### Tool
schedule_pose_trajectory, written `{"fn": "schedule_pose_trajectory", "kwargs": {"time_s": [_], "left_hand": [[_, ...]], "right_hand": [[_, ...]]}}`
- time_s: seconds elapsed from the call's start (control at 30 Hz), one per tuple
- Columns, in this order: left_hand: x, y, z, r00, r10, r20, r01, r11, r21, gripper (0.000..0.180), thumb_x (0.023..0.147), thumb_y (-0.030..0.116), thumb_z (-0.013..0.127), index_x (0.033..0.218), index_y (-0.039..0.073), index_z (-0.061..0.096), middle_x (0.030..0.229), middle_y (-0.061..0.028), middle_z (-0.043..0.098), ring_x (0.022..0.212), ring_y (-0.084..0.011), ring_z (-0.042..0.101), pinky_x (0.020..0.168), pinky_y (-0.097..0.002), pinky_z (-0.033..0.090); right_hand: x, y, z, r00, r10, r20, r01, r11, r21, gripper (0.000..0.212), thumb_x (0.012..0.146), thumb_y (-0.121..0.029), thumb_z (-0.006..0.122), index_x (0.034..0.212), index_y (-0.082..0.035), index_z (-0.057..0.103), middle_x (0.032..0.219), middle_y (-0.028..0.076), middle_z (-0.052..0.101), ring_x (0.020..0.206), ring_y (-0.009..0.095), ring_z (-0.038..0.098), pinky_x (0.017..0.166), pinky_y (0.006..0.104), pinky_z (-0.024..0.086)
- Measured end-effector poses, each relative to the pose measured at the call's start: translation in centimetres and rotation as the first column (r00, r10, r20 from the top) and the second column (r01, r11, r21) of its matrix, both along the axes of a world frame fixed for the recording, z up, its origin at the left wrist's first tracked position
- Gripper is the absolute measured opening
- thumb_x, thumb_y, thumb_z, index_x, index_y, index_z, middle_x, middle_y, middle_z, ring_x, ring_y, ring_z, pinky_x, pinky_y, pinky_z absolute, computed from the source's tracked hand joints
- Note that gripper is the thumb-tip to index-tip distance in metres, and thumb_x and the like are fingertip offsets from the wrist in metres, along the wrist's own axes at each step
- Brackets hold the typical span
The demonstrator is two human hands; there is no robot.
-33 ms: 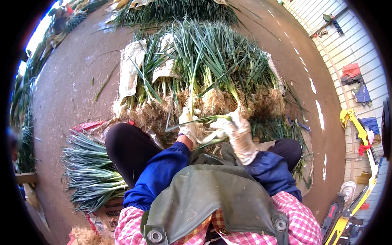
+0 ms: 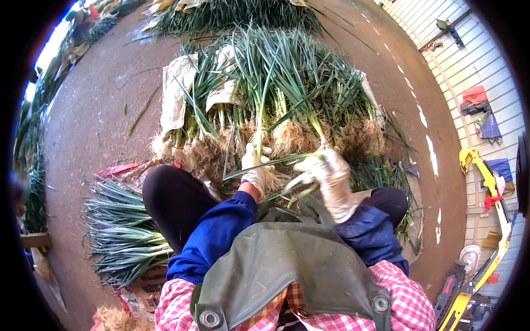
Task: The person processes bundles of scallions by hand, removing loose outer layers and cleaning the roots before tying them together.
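Both of my hands wear whitish gloves. My left hand [image 2: 255,168] is closed around the lower stalk of an upright green onion [image 2: 259,128], its leaves rising over the pile. Pale roots show beside that hand. To its right, my right hand [image 2: 331,179] is closed on peeled strips of green onion leaf [image 2: 298,158]; a long green strip reaches left across my left hand, and paler strips hang below. Just beyond both hands lies a large pile of green onions [image 2: 309,71], with tangled tan roots [image 2: 290,138] toward me. My right fingertips are partly hidden.
Trimmed green onions [image 2: 124,231] lie in a bundle by my left knee. Discarded leaves [image 2: 381,179] lie beyond my right knee. Pale sacking [image 2: 179,88] partly covers the pile's left side. A yellow metal arm [image 2: 491,182] stands at the right by a white slatted wall [image 2: 475,55].
My right hand has shifted slightly right, drawing the leaf strips with it away from my left hand. The left hand stays in place on the stalk.
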State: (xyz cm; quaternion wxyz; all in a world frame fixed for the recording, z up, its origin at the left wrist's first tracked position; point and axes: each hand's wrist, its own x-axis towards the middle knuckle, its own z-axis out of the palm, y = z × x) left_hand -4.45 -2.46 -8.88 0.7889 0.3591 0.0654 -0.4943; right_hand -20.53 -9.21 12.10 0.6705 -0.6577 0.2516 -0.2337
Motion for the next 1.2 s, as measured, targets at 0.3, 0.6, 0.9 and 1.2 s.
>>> {"fn": "schedule_pose_trajectory", "kwargs": {"time_s": [0.3, 0.6, 0.9, 1.2], "left_hand": [[-2.1, -2.1, 4.2, 0.998, -0.053, 0.019, 0.054, 0.998, -0.014, 0.015, 0.089, 0.016, 0.059, 0.093, 0.002, 0.055, 0.075, -0.0097, 0.059, 0.055, -0.0186, 0.057, 0.047, -0.0283, 0.049], [-4.0, -0.7, 7.3, 0.96, -0.179, -0.217, 0.123, 0.961, -0.25, 0.031, 0.099, 0.031, 0.044, 0.09, 0.003, 0.056, 0.079, -0.0105, 0.062, 0.063, -0.0227, 0.061, 0.064, -0.0414, 0.055], [-4.3, 1.3, 10.0, 0.939, -0.142, -0.313, 0.071, 0.971, -0.228, 0.032, 0.098, 0.033, 0.049, 0.097, 0.003, 0.058, 0.081, -0.0121, 0.065, 0.064, -0.0256, 0.064, 0.058, -0.0362, 0.055], [-2.7, 0.1, 4.7, 0.974, -0.013, -0.228, -0.003, 0.998, -0.069, 0.035, 0.093, 0.047, 0.054, 0.087, 0.013, 0.057, 0.06, 0.0026, 0.049, 0.041, -0.0096, 0.04, 0.034, -0.0248, 0.033]], "right_hand": [[-22.3, -22.6, 3.4, 0.078, -0.651, -0.755, -0.211, 0.73, -0.65, 0.045, 0.079, -0.034, 0.065, 0.114, -0.006, 0.059, 0.103, 0.014, 0.066, 0.096, 0.026, 0.064, 0.079, 0.0368, 0.05], [0.4, -10.2, -5.3, 0.777, 0.384, -0.499, -0.314, 0.923, 0.222, 0.044, 0.097, -0.041, 0.043, 0.118, -0.007, 0.06, 0.11, 0.007, 0.067, 0.094, 0.017, 0.063, 0.085, 0.029, 0.048], [9.5, -4.5, -8.8, 0.906, 0.295, -0.304, -0.186, 0.922, 0.341, 0.032, 0.096, -0.04, 0.051, 0.092, -0.009, 0.058, 0.074, -0.001, 0.055, 0.063, 0.01, 0.052, 0.055, 0.025, 0.044], [5.9, -1.1, -11.2, 0.995, 0.102, 0.001, -0.087, 0.847, -0.524, 0.01, 0.089, -0.004, 0.061, 0.094, 0.0, 0.068, 0.082, 0.012, 0.069, 0.076, 0.019, 0.067, 0.065, 0.0296, 0.051]]}}
